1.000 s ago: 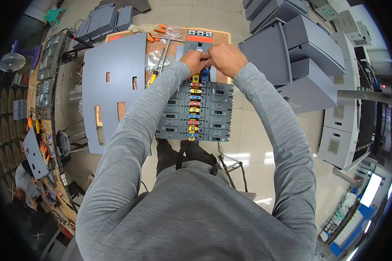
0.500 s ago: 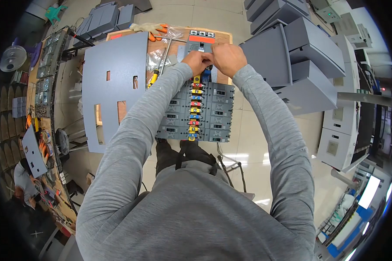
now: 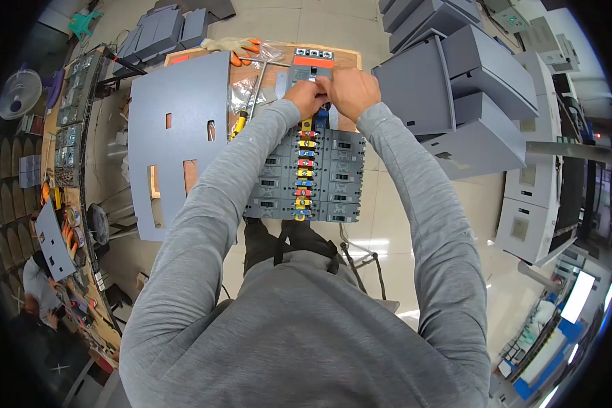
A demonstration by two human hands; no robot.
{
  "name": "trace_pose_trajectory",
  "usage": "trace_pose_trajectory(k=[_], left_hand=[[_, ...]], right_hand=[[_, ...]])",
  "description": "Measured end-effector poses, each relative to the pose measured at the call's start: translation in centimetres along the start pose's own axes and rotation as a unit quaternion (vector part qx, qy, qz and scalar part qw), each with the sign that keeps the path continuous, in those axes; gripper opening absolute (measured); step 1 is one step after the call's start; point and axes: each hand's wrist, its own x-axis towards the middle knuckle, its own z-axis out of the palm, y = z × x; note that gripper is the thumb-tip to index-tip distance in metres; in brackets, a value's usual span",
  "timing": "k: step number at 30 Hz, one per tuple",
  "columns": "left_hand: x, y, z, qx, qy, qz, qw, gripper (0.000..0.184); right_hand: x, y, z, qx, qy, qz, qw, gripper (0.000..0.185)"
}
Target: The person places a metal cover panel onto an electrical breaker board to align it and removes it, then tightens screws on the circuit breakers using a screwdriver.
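Both my hands meet at the lower end of a large grey breaker (image 3: pixel 313 62) with a red-orange band. My left hand (image 3: pixel 306 96) has its fingers bent together, and my right hand (image 3: pixel 350 93) is closed against its fingertips. What they pinch, if anything, is hidden. Just below them runs a column of red, yellow and blue busbar pieces (image 3: pixel 305 163). Two rows of smaller dark grey breakers (image 3: pixel 343 166) flank that column. My left forearm covers part of the left row.
A large grey panel with cutouts (image 3: pixel 180 102) lies left of the breakers. Gloves (image 3: pixel 234 46), a plastic bag (image 3: pixel 240 92) and a yellow-handled tool (image 3: pixel 239 124) are on the wooden table. Grey enclosures (image 3: pixel 415 88) stand at right. A person (image 3: pixel 39 285) is at the lower left bench.
My right hand has shifted slightly left and its fingers have turned a little over my left fingertips. My left hand stays at nearly the same spot.
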Motion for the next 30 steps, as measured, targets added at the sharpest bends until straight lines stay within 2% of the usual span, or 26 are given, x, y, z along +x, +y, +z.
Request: trace_pose_trajectory(k=[6,8,9,12,14,15,17,19,21,22,26,29,30], left_hand=[[-0.1,0.2,0.2,0.000,0.027,0.016,1.000,0.017],[-0.2,0.0,0.3,-0.074,0.028,0.055,0.995,0.017],[-0.4,-0.1,0.3,-0.111,0.029,0.073,0.991,0.017],[-0.3,0.1,-0.5,-0.118,0.058,0.032,0.991,0.019],[-1.3,0.4,-3.6,-0.162,0.162,0.046,0.972,0.022],[-2.0,-0.2,-5.3,-0.179,0.215,0.054,0.958,0.023],[-4.4,-3.9,-8.2,-0.096,0.317,-0.074,0.941,0.025],[-7.7,-7.3,-10.3,0.092,0.238,-0.263,0.931,0.028],[-9.8,-15.7,-8.3,0.158,0.129,-0.338,0.919,0.036],[-10.9,-16.7,-7.2,0.151,0.113,-0.357,0.915,0.033],[-13.1,-17.6,-3.4,0.107,0.072,-0.376,0.918,0.029],[-13.2,-17.5,-3.2,0.073,0.086,-0.366,0.924,0.030],[-13.5,-18.2,-3.2,0.100,0.086,-0.347,0.928,0.034]], right_hand=[[-0.1,0.0,0.5,0.023,0.007,0.033,0.999,0.048],[-0.3,0.5,0.6,0.044,0.010,0.026,0.999,0.051],[-0.8,0.4,0.4,0.064,0.044,0.028,0.997,0.051],[-3.6,0.7,-0.7,0.139,0.134,0.027,0.981,0.049],[-5.9,2.4,-1.5,0.211,0.182,0.018,0.960,0.046],[-7.6,3.3,-1.6,0.232,0.181,0.057,0.954,0.040],[-11.3,5.3,-0.6,0.275,0.186,0.113,0.937,0.031],[-15.5,7.1,1.5,0.296,0.187,0.144,0.926,0.025],[-19.8,7.7,4.3,0.327,0.163,0.187,0.912,0.022],[-21.5,7.8,5.4,0.360,0.142,0.218,0.896,0.021],[-24.6,2.8,6.2,0.423,0.093,0.229,0.872,0.020],[-24.7,-4.1,6.3,0.432,0.046,0.141,0.890,0.018],[-24.6,-5.9,6.5,0.431,0.028,0.110,0.895,0.017]])
